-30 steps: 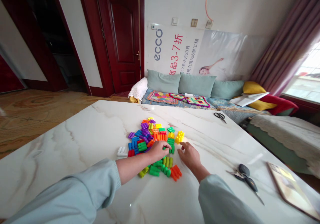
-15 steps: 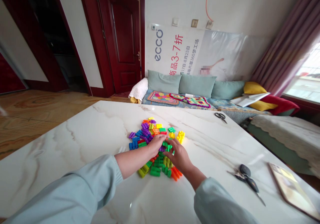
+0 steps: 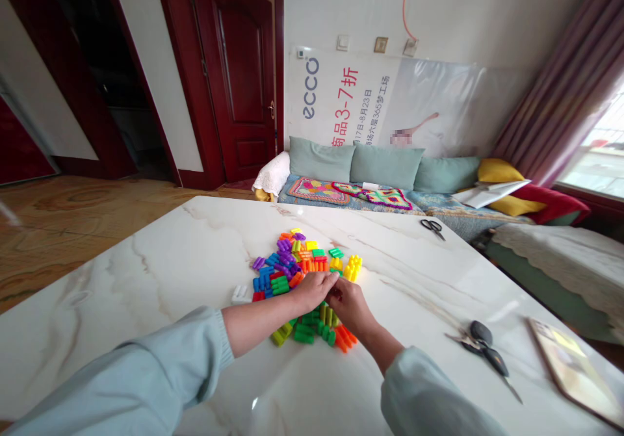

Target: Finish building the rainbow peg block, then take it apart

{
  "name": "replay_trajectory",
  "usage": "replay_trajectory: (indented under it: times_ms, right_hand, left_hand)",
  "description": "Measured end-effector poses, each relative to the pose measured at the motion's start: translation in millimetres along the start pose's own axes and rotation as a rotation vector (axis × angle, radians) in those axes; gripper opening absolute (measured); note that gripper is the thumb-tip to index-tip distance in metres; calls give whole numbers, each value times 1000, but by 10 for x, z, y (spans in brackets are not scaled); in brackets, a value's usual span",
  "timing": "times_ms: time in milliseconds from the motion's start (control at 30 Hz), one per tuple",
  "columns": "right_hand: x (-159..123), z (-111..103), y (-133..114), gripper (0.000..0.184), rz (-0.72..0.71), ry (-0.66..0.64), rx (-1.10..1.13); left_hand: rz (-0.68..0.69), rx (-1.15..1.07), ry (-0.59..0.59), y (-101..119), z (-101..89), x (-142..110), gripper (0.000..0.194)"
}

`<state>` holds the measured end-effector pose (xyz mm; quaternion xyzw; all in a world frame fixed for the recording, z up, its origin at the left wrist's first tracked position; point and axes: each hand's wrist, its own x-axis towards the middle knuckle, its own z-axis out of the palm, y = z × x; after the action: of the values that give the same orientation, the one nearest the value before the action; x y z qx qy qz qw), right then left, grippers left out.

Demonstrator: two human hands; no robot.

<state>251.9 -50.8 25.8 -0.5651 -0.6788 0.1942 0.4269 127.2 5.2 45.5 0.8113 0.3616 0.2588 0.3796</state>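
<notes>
My left hand [image 3: 312,290] and my right hand [image 3: 351,301] meet at the fingertips just above a pile of coloured plastic building blocks. Both are closed, with thumbs and fingers pinched together; whatever they grip is hidden by the fingers. Right behind the fingertips a bit of a green block [image 3: 336,271] shows, and I cannot tell whether it is touched. Below the hands lie dark green blocks [image 3: 304,333] and orange blocks [image 3: 345,338]. Purple blocks [image 3: 287,264], blue blocks [image 3: 262,282] and yellow blocks [image 3: 353,268] spread around the far side.
On the white marbled table [image 3: 146,280], a white block [image 3: 242,294] lies left of the pile. Keys with black fobs [image 3: 482,345] and a phone-like flat object [image 3: 575,371] lie at the right. Black-handled scissors [image 3: 431,228] rest near the far edge. A sofa [image 3: 443,210] stands beyond.
My right hand's fingers, apart over the green blocks before, have closed against my left fingertips. My left hand has shifted slightly right and nearer, uncovering red and orange blocks behind it.
</notes>
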Motion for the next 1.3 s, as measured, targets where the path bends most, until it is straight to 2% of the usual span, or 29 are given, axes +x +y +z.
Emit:
replay_trajectory:
  times_ms: [100, 167, 233, 300, 400, 500, 600, 700, 867, 967, 1100, 1300]
  right_hand:
    - [7, -42, -19, 12, 49, 5, 15]
    - [14, -143, -18, 11, 75, 11, -63]
    - [8, -292, 28, 15, 167, 56, -253]
    - [-26, -448, 134, 29, 323, 88, -497]
    - [-130, -590, 356, 29, 429, 6, -713]
    - [-246, -581, 529, 25, 368, -53, -788]
    - [-327, -506, 597, 23, 253, -37, -811]
    - [-368, -457, 608, 21, 220, -15, -831]
    - [-390, -459, 611, 21, 201, -19, -840]
    - [-398, -467, 611, 20, 189, -18, -840]
    - [-407, -469, 618, 20, 176, -11, -838]
    - [-415, -474, 632, 20, 158, -16, -829]
  left_hand:
    - [186, 163, 18, -12, -105, 28, 42]
    - [244, 239, 51, -48, -199, 78, 40]
    - [270, 311, 111, -110, -292, 158, 35]
    - [266, 410, 169, -193, -367, 267, 25]
    - [190, 545, 190, -330, -425, 461, 28]
    - [136, 605, 154, -448, -406, 662, 38]
    - [88, 656, 98, -537, -347, 860, 48]
    - [46, 704, 17, -601, -309, 1044, 57]
    - [1, 744, -148, -652, -325, 1241, 47]
    - [-5, 752, -158, -650, -332, 1283, 47]
    - [-8, 755, -49, -612, -343, 1328, 48]
    - [-166, 788, 276, -680, -560, 1454, 35]
